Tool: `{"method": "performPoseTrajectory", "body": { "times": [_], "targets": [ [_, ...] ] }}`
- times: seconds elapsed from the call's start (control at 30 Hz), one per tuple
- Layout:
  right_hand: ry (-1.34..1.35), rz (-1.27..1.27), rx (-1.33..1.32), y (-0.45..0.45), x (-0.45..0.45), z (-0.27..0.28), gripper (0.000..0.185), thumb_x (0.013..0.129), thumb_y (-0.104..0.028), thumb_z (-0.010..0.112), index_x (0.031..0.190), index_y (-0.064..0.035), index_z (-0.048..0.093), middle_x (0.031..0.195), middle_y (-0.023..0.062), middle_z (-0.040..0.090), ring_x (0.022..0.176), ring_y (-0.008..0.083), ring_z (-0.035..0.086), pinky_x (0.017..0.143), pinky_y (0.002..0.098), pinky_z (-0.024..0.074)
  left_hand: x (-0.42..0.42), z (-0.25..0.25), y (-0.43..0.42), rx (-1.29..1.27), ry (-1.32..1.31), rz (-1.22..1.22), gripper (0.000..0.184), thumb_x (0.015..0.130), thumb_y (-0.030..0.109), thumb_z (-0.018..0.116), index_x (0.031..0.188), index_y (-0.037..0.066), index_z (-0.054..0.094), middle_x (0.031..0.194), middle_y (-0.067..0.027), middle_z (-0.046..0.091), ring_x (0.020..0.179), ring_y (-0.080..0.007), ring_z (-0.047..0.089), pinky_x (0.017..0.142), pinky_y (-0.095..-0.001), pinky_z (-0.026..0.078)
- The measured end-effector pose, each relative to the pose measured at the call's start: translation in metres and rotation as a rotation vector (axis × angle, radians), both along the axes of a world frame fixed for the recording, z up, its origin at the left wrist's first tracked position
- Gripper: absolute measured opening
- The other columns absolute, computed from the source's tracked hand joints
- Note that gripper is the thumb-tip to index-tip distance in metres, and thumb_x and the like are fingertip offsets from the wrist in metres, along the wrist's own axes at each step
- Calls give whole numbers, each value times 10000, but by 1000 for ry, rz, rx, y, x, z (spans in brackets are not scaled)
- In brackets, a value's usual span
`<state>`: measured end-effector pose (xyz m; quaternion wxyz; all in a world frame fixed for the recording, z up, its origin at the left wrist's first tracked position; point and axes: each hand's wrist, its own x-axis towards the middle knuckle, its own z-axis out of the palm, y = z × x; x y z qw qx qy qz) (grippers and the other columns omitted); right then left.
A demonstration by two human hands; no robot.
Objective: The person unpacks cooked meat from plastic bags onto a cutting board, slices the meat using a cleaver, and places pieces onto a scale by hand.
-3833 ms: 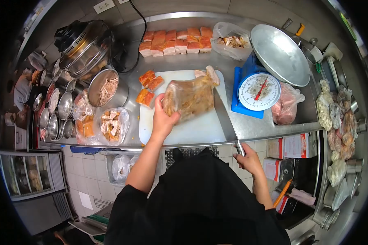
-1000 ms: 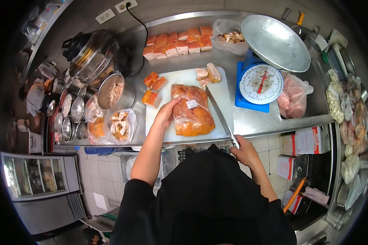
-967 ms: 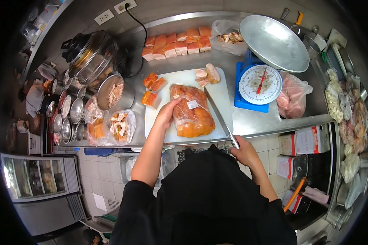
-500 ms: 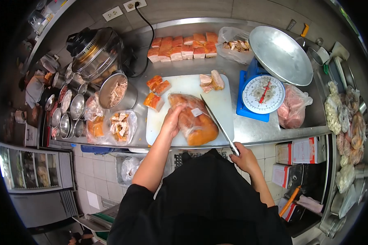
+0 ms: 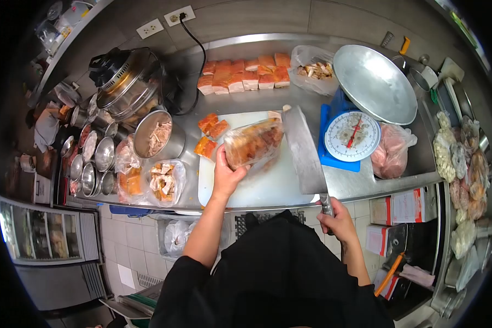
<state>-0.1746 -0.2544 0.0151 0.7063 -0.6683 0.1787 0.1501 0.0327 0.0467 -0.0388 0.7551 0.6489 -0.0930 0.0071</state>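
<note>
My left hand (image 5: 227,177) grips the near-left end of a browned slab of meat in a clear plastic bag (image 5: 254,145). The slab is tilted up over the white cutting board (image 5: 279,191). In my right hand (image 5: 339,220), closed round its handle, is a cleaver (image 5: 305,156); its broad blade lies over the board's right edge, flat side up, apart from the bag. A few cut pork chunks (image 5: 206,146) rest on the board's left side. The pieces at the board's far right are mostly hidden behind the bag and blade.
Rows of pork blocks (image 5: 243,74) line the back of the counter, beside a bag of scraps (image 5: 315,70). A blue dial scale (image 5: 351,135) with a large pan stands right. To the left are a steel pot (image 5: 172,139), a bag of chunks (image 5: 164,183) and a glass-bowled cooker (image 5: 128,90).
My left hand has lifted and tipped the bagged meat, showing its other face. The cleaver has swung right and turned from edge-on to flat. The view has shifted slightly.
</note>
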Motion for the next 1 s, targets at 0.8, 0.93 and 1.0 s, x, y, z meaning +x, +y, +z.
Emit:
{"method": "performPoseTrajectory", "body": {
  "times": [0.8,0.93,1.0],
  "targets": [
    [144,-122,-71,-21,-35,-42,336,887,-100,720,1210,-49,644,737,-5,593,522,84,532,489,257,438,-33,-1,-31,1113,-581,-235,375,820,106,671,1192,86,713,1378,-106,622,1332,-301,542,1152,-508,363],
    [120,-123,-88,-27,-38,-43,331,896,-67,693,1217,-67,612,684,-19,543,501,69,510,445,235,377,-18,-7,-75,1109,-606,-234,333,826,121,680,1154,108,734,1382,-101,612,1349,-286,521,1156,-539,337],
    [119,-123,-77,-28,-40,-41,329,890,-86,709,1207,-53,625,710,-13,564,515,76,523,468,249,409,-3,0,-85,1172,-636,-307,358,829,124,682,1184,139,733,1392,-76,608,1399,-268,472,1201,-557,283]
  ]
}}
